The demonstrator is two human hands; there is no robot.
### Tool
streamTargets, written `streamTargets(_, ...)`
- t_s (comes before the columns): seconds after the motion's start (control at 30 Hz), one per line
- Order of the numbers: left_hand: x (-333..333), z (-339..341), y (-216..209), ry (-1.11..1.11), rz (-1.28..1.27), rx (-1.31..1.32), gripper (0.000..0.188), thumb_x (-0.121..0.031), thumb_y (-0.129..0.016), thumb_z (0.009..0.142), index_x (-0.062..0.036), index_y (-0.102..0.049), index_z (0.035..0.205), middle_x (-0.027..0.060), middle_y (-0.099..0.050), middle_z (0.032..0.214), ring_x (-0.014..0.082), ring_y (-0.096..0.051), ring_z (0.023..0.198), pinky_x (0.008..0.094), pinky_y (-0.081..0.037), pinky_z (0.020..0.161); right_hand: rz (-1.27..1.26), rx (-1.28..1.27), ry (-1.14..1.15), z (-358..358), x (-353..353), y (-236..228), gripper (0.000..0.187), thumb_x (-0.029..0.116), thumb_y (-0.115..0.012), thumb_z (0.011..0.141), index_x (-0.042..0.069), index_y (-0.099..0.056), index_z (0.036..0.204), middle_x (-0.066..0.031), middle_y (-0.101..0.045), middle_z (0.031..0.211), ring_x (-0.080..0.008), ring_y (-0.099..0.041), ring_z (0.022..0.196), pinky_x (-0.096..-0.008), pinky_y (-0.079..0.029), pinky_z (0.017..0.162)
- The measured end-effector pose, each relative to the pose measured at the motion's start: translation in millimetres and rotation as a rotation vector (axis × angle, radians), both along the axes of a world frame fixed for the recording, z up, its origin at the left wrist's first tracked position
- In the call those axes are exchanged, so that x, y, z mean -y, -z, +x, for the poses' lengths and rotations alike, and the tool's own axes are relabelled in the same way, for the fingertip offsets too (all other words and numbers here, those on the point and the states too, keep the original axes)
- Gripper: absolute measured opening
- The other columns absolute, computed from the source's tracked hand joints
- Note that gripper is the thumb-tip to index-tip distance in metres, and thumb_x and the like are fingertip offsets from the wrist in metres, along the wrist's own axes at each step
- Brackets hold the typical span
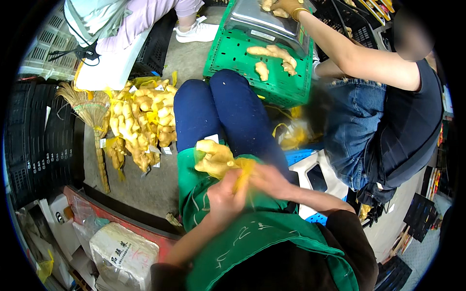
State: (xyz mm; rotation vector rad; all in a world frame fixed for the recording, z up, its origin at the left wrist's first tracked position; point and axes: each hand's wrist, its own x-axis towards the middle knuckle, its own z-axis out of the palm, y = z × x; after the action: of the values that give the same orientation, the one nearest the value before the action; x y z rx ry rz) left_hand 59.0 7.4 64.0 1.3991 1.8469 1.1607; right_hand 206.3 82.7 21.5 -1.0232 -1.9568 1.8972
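Note:
Over my lap lies a yellow mesh bag of ginger [213, 158], with pale, knobbly roots showing through the net and a white tag at its far end. My left hand [226, 195] is closed around the gathered neck of the bag. Against the same bunched netting, on its right side, my right hand [270, 181] is closed too; it is slightly blurred, and its fingertips are partly hidden by the net.
Several filled mesh bags of ginger [141, 114] are heaped on the floor at left beside a straw broom [94, 109]. Ahead, a green crate [262, 89] carries loose ginger [274, 52] and a scale [272, 22]. A co-worker's gloved hand [289, 7] holds ginger there. Black crates [39, 140] stand far left.

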Motion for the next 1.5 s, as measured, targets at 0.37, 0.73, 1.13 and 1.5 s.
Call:
streamTargets(0.37, 4, 6, 5, -0.039, -0.130, 0.769, 0.007, 0.002, -0.059, 0.085, 0.0021, -0.060, 0.093, 0.0025, -0.066, 0.082, 0.0024, -0.054, 0.068, 0.0181, -0.045, 0.058, 0.638, 0.196, -0.068, -11, -5, 8, 0.040, 0.031, -0.065, 0.076, 0.002, -0.058, 0.103, -0.0124, -0.064, 0.076, -0.0298, -0.063, 0.067, -0.0383, -0.050, 0.060)
streamTargets(0.73, -26, -35, -6, -0.325, -0.331, 1.289, 0.014, -0.012, -0.055, 0.090, -0.0031, -0.064, 0.084, -0.0048, -0.041, 0.045, 0.0023, -0.026, 0.032, 0.0211, -0.020, 0.031, 0.950, 0.124, 0.002, -7, -31, -25, 0.036, 0.022, -0.073, 0.066, 0.012, -0.066, 0.100, -0.0021, -0.056, 0.058, -0.0177, -0.057, 0.049, -0.0294, -0.044, 0.045)
streamTargets(1.13, -52, -28, 2, -0.094, -0.320, 0.935, 0.013, -0.010, -0.058, 0.089, -0.0021, -0.066, 0.082, -0.0069, -0.042, 0.047, 0.0001, -0.031, 0.036, 0.0195, -0.021, 0.033, 0.856, 0.106, 0.290, 5, -59, -21, 0.014, 0.016, -0.065, 0.075, 0.011, -0.070, 0.088, -0.0016, -0.059, 0.062, -0.0196, -0.057, 0.050, -0.0286, -0.044, 0.045)
streamTargets(1.5, -64, -28, -6, -0.158, -0.312, 0.945, 0.011, -0.009, -0.058, 0.089, -0.0026, -0.065, 0.083, -0.0064, -0.044, 0.049, 0.0009, -0.032, 0.037, 0.0194, -0.024, 0.034, 0.867, 0.610, 0.548, -36, -247, 119, 0.045, 0.031, -0.067, 0.077, 0.006, -0.052, 0.110, -0.0181, -0.059, 0.092, -0.0334, -0.062, 0.082, -0.0438, -0.051, 0.067)
